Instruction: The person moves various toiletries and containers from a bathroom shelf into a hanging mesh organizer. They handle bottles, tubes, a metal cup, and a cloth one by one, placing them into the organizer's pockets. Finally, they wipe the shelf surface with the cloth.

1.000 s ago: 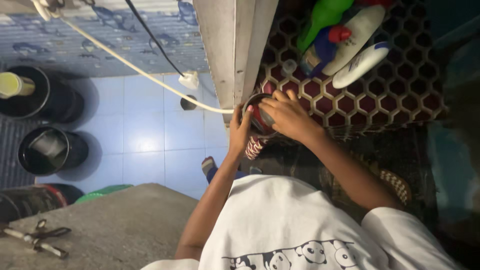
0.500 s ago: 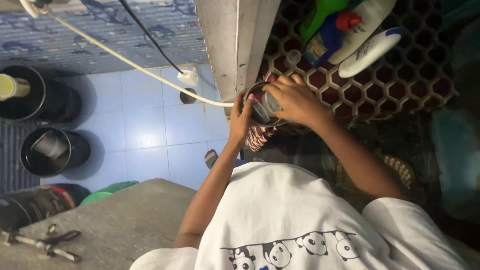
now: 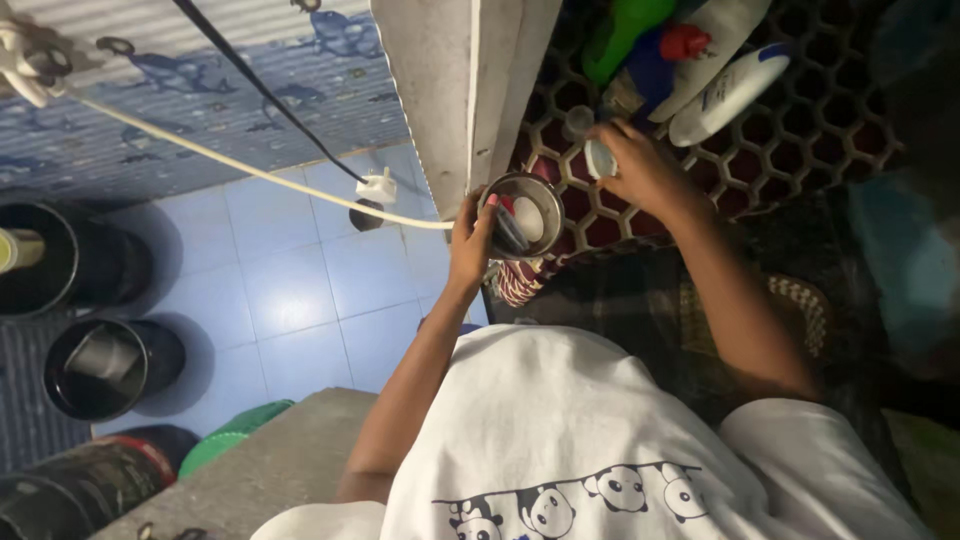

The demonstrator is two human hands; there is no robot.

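My left hand (image 3: 470, 240) grips the rim of a round metal cup (image 3: 522, 216) that stands on the red-and-black honeycomb mat (image 3: 800, 130). Inside the cup I see a dark stick-like item and something pale. My right hand (image 3: 640, 170) has lifted off the cup and holds a small white round object (image 3: 598, 157), further back on the mat, close to a small clear jar (image 3: 577, 121) and the lying bottles.
A green bottle (image 3: 620, 30), a blue bottle with red cap (image 3: 660, 60) and two white bottles (image 3: 725, 95) lie at the mat's back. A grey wall edge (image 3: 450, 90) stands left of the cup. White (image 3: 250, 170) and black cables cross blue floor tiles; black buckets (image 3: 100, 370) sit left.
My right hand left the cup's mouth and moved back and right, now with a small white object in it. The cup's inside is uncovered. My left hand stays on the cup.
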